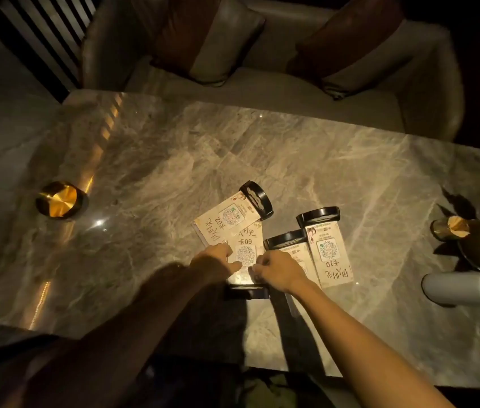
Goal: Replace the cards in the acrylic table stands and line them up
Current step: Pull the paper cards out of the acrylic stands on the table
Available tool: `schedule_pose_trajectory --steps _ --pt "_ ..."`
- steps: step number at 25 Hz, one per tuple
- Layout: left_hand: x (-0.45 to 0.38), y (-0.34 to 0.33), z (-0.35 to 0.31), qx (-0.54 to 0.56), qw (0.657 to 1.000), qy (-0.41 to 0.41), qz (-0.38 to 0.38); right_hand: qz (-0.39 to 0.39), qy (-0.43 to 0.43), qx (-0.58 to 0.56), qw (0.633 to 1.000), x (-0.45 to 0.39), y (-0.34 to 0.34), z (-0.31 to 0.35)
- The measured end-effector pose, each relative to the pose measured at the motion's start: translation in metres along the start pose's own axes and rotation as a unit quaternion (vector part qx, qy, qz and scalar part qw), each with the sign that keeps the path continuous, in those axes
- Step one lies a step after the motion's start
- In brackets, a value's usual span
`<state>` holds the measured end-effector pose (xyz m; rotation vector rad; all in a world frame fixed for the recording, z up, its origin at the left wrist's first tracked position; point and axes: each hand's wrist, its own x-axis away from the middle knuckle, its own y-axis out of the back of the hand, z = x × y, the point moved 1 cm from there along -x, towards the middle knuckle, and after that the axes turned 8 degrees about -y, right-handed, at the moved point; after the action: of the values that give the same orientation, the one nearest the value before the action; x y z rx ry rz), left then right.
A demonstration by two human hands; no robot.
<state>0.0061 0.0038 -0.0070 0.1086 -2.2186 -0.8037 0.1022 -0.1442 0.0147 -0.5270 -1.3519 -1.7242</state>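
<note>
Several acrylic table stands with black bases lie flat on the marble table. The stand with card 02 points up-right, its base at the far end. The stand with card 09 lies toward me, its black base nearest me. My left hand presses on its left edge and my right hand pinches its lower right edge. A third stand is partly hidden under my right hand. The stand with card 10 lies at the right.
A round brass dish sits at the table's left. A dark bottle with gold foil and a pale cylinder lie at the right edge. A sofa with cushions stands behind the table.
</note>
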Motion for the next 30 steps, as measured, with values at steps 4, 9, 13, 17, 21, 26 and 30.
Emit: schedule_pose_trajectory --steps 4,9,13,17,21,26,30 --pt "0.006 -0.013 0.011 0.011 1.0 -0.013 0.01 -0.022 -0.045 -0.046 0.998 -0.004 -0.019 -0.008" --pt "0.006 -0.022 0.021 0.062 0.997 0.002 -0.04 -0.021 -0.113 -0.175 0.978 -0.011 -0.03 -0.018" --pt "0.014 -0.028 0.028 0.038 0.999 -0.007 -0.037 0.009 -0.122 -0.227 0.966 -0.009 -0.041 -0.025" --pt "0.028 -0.026 0.036 0.023 0.999 -0.034 -0.025 0.066 -0.124 -0.232 0.962 0.0 -0.042 -0.034" --pt "0.036 -0.019 0.036 0.07 0.995 -0.061 -0.031 0.069 -0.11 -0.244 0.961 0.003 -0.033 -0.031" --pt "0.022 0.001 0.035 0.122 0.984 -0.096 -0.087 0.014 -0.055 -0.222 0.974 -0.005 -0.01 -0.009" --pt "0.011 0.021 0.031 0.2 0.962 -0.088 -0.162 -0.037 -0.013 -0.227 0.973 -0.016 0.003 0.01"
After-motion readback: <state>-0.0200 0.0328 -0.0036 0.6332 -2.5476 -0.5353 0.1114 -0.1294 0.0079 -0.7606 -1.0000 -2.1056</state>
